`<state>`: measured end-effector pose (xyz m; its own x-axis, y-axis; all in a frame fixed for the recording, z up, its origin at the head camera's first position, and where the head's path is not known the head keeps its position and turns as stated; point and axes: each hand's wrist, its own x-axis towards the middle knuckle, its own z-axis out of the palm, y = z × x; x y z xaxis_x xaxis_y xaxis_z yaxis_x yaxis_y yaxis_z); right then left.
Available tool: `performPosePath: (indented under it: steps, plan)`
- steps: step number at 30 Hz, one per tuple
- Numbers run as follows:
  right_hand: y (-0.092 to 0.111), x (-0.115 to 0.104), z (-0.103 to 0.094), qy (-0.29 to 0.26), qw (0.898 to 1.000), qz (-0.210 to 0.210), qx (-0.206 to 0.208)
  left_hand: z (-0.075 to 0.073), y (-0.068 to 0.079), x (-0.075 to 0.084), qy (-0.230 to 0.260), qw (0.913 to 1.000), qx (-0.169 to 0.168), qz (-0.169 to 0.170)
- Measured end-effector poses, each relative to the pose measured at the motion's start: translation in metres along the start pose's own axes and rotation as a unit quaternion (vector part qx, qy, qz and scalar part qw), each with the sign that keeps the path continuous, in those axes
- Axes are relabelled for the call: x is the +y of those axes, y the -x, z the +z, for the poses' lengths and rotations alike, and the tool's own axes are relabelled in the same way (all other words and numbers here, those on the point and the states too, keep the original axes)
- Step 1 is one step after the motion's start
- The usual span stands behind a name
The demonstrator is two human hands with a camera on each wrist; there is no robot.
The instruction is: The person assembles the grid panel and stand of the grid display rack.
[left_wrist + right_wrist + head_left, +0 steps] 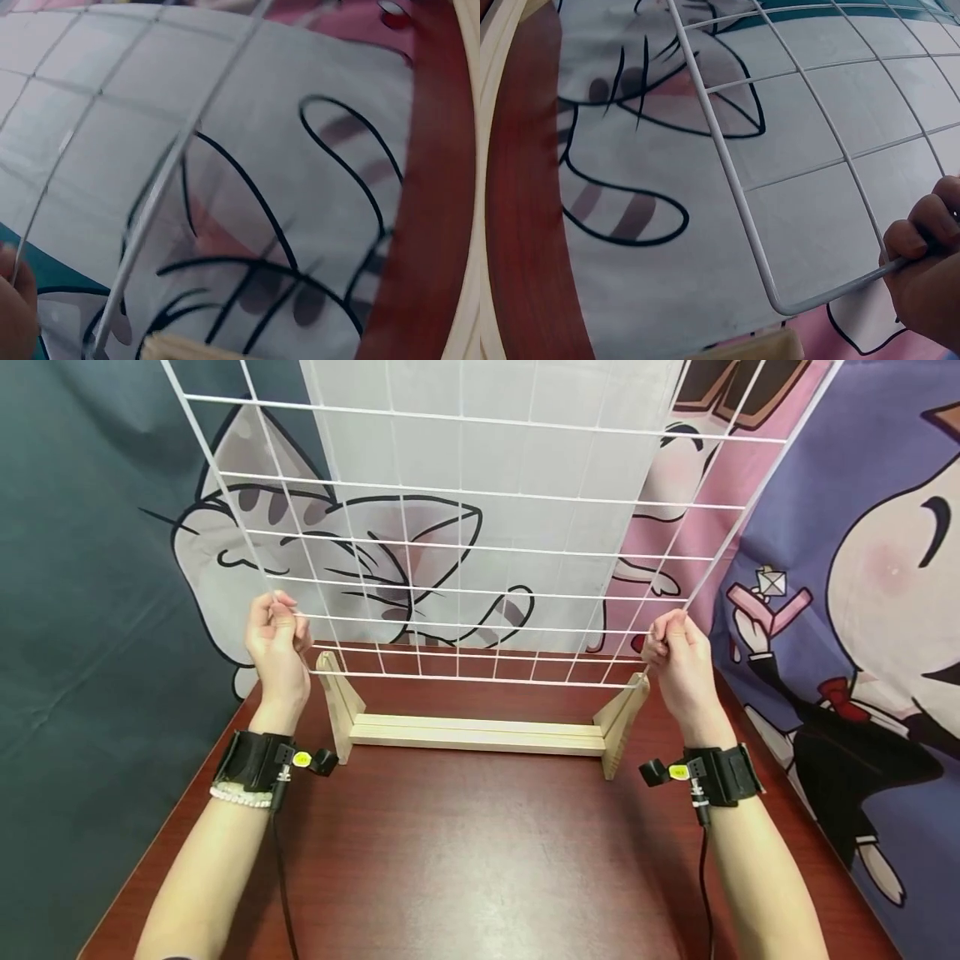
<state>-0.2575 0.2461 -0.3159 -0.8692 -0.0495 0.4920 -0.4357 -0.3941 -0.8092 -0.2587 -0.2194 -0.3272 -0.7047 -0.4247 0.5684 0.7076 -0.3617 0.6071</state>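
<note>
Left hand (pixel 277 642) and right hand (pixel 679 656) grip white wire grid (pixel 460 545); pale wooden stand (pixel 480 738), assembled; grid seemingly not yet seated

The wire grid (pixel 460 543) is held across the upper centre of the frame, gripped by the left hand (pixel 279 647) along its left side and by the right hand (pixel 681 664) along its right. Behind it a backdrop (pixel 135 635) is hung, extended to both side edges. At mid-frame, between the two hands, a stand (pixel 480 735) is set on the table (pixel 465 852), below the grid's lower edge; whether the two are touching cannot be told.
</note>
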Motion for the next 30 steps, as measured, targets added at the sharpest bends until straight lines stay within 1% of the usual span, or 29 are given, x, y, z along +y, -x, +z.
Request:
performPosePath:
  steps: [1,3,5,7,8,10,14,18,24,26,30]
  plan:
    - [-0.002,0.000,-0.001,0.001,1.000,0.000,0.001,-0.001,-0.001,-0.001,0.003,0.9999,-0.010,-0.010]
    - [-0.005,0.000,-0.003,0.009,1.000,0.004,0.007,-0.004,-0.003,-0.002,-0.006,0.9993,-0.028,-0.023]
    - [-0.006,0.000,-0.004,0.020,1.000,0.007,0.009,-0.005,-0.005,-0.003,-0.005,0.9988,-0.037,-0.031]
    - [-0.007,0.001,-0.005,0.024,1.000,0.011,0.015,-0.006,-0.006,-0.003,-0.012,0.9985,-0.042,-0.033]
    - [-0.007,0.001,-0.005,0.026,0.999,0.012,0.019,-0.006,-0.007,-0.003,-0.019,0.9985,-0.044,-0.029]
    - [-0.009,0.000,-0.004,0.025,0.999,0.011,0.020,-0.006,-0.008,-0.003,-0.013,0.9985,-0.043,-0.029]
    - [-0.013,-0.004,-0.001,0.021,1.000,0.006,0.013,-0.004,-0.012,-0.002,-0.019,0.9988,-0.040,-0.020]
    - [-0.015,-0.006,-0.002,0.018,1.000,0.005,0.011,-0.002,-0.016,-0.001,-0.022,0.9986,-0.043,-0.021]
    - [-0.012,-0.003,-0.005,0.033,0.999,-0.003,0.012,-0.001,-0.018,-0.006,-0.053,0.9972,-0.054,-0.001]
    - [-0.012,-0.001,-0.006,0.041,0.999,-0.005,0.017,-0.001,-0.019,-0.009,-0.057,0.9969,-0.055,-0.005]
    - [-0.010,0.001,-0.007,0.052,0.998,0.000,0.033,-0.003,-0.020,-0.012,-0.059,0.9960,-0.062,-0.027]
